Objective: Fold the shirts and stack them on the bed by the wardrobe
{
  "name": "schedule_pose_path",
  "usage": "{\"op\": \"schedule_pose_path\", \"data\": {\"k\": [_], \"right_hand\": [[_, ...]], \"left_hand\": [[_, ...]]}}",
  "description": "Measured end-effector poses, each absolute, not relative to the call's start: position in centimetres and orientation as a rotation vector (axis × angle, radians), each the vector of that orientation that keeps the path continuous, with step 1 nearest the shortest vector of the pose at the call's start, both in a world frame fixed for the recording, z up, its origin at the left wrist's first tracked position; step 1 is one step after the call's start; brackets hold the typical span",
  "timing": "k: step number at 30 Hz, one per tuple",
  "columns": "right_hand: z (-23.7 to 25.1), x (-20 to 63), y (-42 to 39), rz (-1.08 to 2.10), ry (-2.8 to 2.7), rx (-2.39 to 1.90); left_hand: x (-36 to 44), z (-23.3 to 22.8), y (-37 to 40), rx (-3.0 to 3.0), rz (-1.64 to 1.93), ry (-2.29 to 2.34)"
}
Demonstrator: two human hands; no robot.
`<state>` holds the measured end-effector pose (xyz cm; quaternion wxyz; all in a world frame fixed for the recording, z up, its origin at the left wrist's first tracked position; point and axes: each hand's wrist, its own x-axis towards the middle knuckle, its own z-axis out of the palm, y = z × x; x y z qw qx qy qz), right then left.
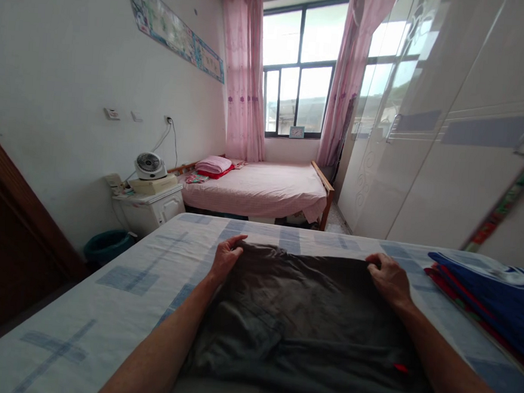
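Note:
A dark grey-brown garment [307,319] lies spread flat on a bed with a pale blue checked sheet [102,305]. My left hand [225,257] pinches the garment's far left corner. At the far right corner, my right hand [388,277] grips the same far edge. Both forearms stretch forward along the garment's sides. A small red tag [401,368] shows near the garment's right side.
Folded blue and red clothes [488,296] are stacked on the bed at the right. Beyond stand a pink bed [262,190], a white nightstand with a fan [151,166], a teal bin [106,245], a white wardrobe [449,144] and a window with pink curtains.

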<state>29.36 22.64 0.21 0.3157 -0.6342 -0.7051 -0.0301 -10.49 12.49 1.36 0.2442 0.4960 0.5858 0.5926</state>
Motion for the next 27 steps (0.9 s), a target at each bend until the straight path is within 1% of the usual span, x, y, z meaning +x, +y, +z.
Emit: {"op": "schedule_pose_path", "data": {"k": [4, 7, 10, 15, 19, 24, 27], "right_hand": [[3.4, 30.2, 20.4, -0.036, -1.918, -1.623], [4.5, 31.6, 17.7, -0.005, -1.937, -1.608], [3.5, 33.2, 14.4, 0.052, -1.979, -1.582], [0.3, 34.7, 10.4, 0.143, -2.072, -1.534], [0.1, 34.5, 9.7, 0.118, -2.098, -1.519], [1.2, 34.4, 9.4, 0.031, -2.097, -1.48], [1.0, 35.0, 9.3, 0.051, -2.14, -1.481]], "left_hand": [[-10.2, 3.9, 10.5, 1.393, 1.596, 1.483], [-10.0, 5.1, 7.9, 1.479, 1.521, 1.451], [-9.8, 5.0, 4.8, 1.586, 1.375, 1.522], [-9.0, 3.1, 1.0, 1.685, 1.15, 1.597], [-8.6, 2.4, 0.3, 1.737, 1.154, 1.648], [-8.8, 2.8, 0.2, 1.639, 1.305, 1.68], [-8.8, 2.7, -0.1, 1.674, 1.244, 1.635]]}}
